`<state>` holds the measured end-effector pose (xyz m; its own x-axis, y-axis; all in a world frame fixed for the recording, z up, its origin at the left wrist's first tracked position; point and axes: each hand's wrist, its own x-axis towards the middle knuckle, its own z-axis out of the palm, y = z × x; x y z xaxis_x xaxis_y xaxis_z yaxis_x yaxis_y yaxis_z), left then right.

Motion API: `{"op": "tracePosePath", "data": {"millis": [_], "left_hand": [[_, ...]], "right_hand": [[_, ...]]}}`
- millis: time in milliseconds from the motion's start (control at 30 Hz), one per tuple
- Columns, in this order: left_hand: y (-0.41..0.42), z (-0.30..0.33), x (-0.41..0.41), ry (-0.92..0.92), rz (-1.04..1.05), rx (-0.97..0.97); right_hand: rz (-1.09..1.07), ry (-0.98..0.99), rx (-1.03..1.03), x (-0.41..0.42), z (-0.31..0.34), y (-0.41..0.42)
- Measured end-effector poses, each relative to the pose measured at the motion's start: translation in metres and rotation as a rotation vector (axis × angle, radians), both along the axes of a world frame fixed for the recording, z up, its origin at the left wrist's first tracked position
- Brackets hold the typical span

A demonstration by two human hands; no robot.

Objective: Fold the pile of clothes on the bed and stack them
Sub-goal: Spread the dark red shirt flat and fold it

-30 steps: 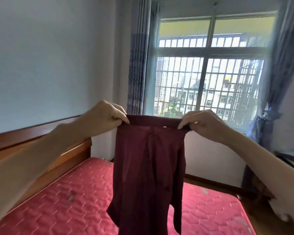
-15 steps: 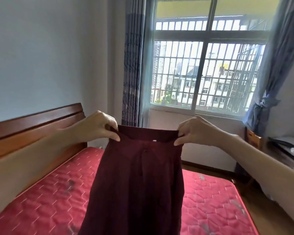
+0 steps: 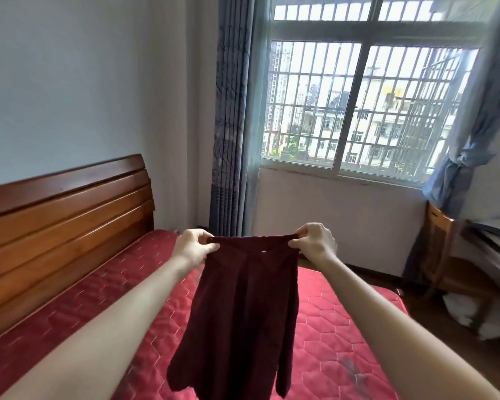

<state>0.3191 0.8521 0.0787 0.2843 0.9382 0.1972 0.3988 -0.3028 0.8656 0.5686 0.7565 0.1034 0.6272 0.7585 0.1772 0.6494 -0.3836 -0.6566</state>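
A dark maroon garment [image 3: 243,319] hangs in the air over the bed, held out in front of me by its top edge. My left hand [image 3: 192,247] pinches the left corner of that edge. My right hand [image 3: 315,242] pinches the right corner. The cloth is stretched flat between the two hands, and its lower part hangs loose above the red quilted mattress [image 3: 335,327]. The pile of clothes is not in view.
A wooden headboard [image 3: 67,226] runs along the bed's left side against the wall. A barred window [image 3: 355,111] with grey-blue curtains [image 3: 231,116] lies ahead. A wooden chair [image 3: 442,249] and a desk edge [image 3: 497,249] stand at the right.
Both hands have moved down and away from me with the garment, and it hangs lower and flatter over the mattress. My view has tilted down, showing more of the bed.
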Motion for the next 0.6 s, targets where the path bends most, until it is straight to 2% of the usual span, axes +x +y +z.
{"op": "tracePosePath", "data": {"millis": [100, 267, 433, 600], "left_hand": [[-0.012, 0.0, 0.018, -0.168, 0.089, -0.051], [-0.065, 0.029, 0.038, -0.502, 0.06, -0.071], [-0.099, 0.047, 0.043, -0.671, -0.004, -0.072], [-0.108, 0.052, 0.038, -0.746, -0.093, -0.07]], "right_hand": [[-0.065, 0.009, 0.161, -0.024, 0.004, -0.002], [0.148, 0.232, 0.474, -0.076, 0.014, -0.02], [0.286, 0.221, 0.595, -0.101, 0.029, -0.039], [0.395, 0.48, 0.63, -0.106, 0.03, -0.047]]}}
